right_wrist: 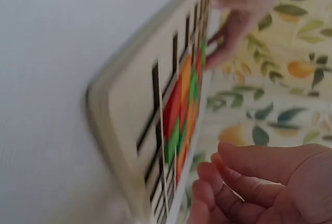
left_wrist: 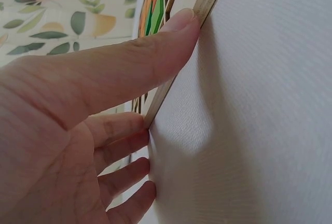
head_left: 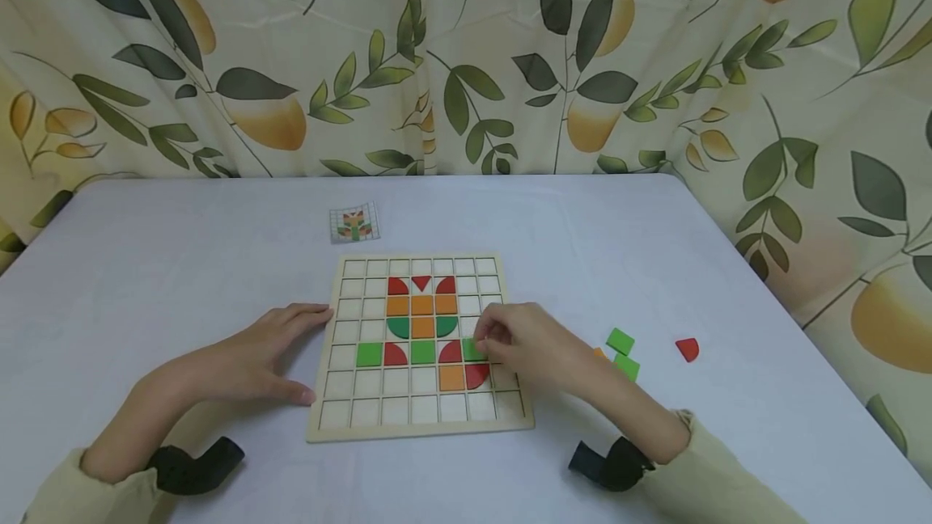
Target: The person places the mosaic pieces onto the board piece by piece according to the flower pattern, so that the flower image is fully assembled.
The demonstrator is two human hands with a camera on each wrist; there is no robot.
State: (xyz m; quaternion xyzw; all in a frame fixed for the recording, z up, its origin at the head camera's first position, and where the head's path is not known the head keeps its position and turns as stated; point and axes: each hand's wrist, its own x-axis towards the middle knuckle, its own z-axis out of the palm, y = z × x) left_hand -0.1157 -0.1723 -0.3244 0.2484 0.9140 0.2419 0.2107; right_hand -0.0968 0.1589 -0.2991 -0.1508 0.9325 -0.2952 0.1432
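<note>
A pale wooden grid board lies flat with coloured tiles forming a pattern. The left hand spreads along its left side, the thumb and fingertips touching the edge. Over the right part of the board is the right hand, its fingers bent and thumb tip close to the index finger; no tile shows between them in the right wrist view. Right at those fingertips sits a light green square tile, partly covered. Just below it are a red quarter-round tile and an orange square tile.
Loose light green tiles lie right of the board, with an orange piece partly hidden by the right forearm. Farther right is a red quarter-round piece. A small pattern card lies behind the board. A leaf-patterned curtain hangs behind the table.
</note>
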